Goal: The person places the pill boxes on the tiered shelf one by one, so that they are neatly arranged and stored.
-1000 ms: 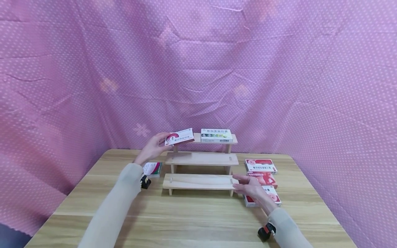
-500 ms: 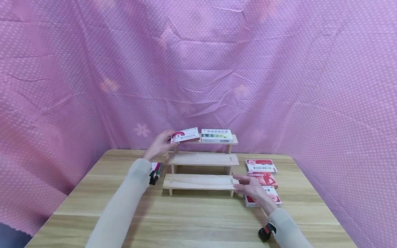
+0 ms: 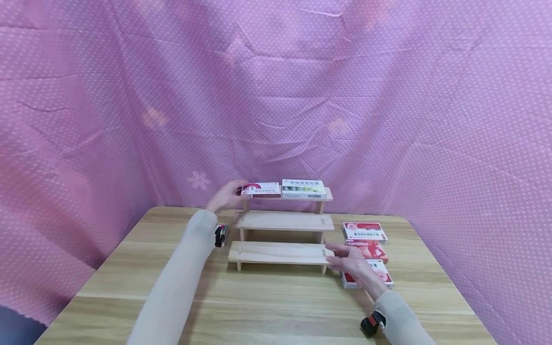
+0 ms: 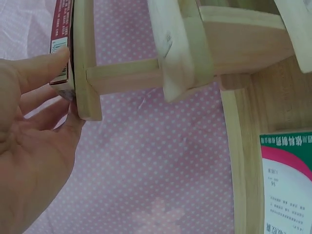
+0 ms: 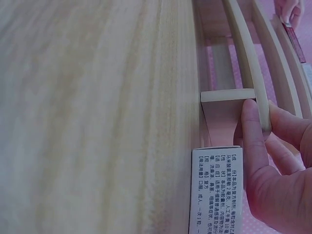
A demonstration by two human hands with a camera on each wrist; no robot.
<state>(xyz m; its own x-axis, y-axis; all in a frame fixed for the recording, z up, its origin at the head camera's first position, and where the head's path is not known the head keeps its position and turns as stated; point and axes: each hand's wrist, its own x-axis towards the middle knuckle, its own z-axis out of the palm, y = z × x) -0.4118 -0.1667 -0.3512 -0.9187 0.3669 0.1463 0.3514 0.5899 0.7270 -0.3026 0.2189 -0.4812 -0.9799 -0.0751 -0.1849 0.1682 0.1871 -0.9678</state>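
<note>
On the top step of the three-step wooden display rack (image 3: 282, 221), my left hand (image 3: 228, 195) grips the left end of a white and dark-red medicine box (image 3: 263, 189). In the left wrist view its thumb lies on the printed side of the box (image 4: 61, 39), with the fingers under the step's end. A white and green medicine box (image 3: 304, 189) sits right beside it on the same step. My right hand (image 3: 351, 261) pinches the right end of the lowest step; in the right wrist view thumb and fingers (image 5: 256, 136) lie on either side of the board.
Several red and white medicine boxes (image 3: 365, 232) lie in a column right of the rack, partly behind my right hand. Another box (image 4: 287, 185), green, pink and white, lies on the table left of the rack. A pink dotted cloth (image 3: 276, 96) hangs behind the wooden table (image 3: 276, 306).
My left hand has moved right and set the dark-red and white box down level on the top step, beside the green one. The right hand has kept its hold on the rack.
</note>
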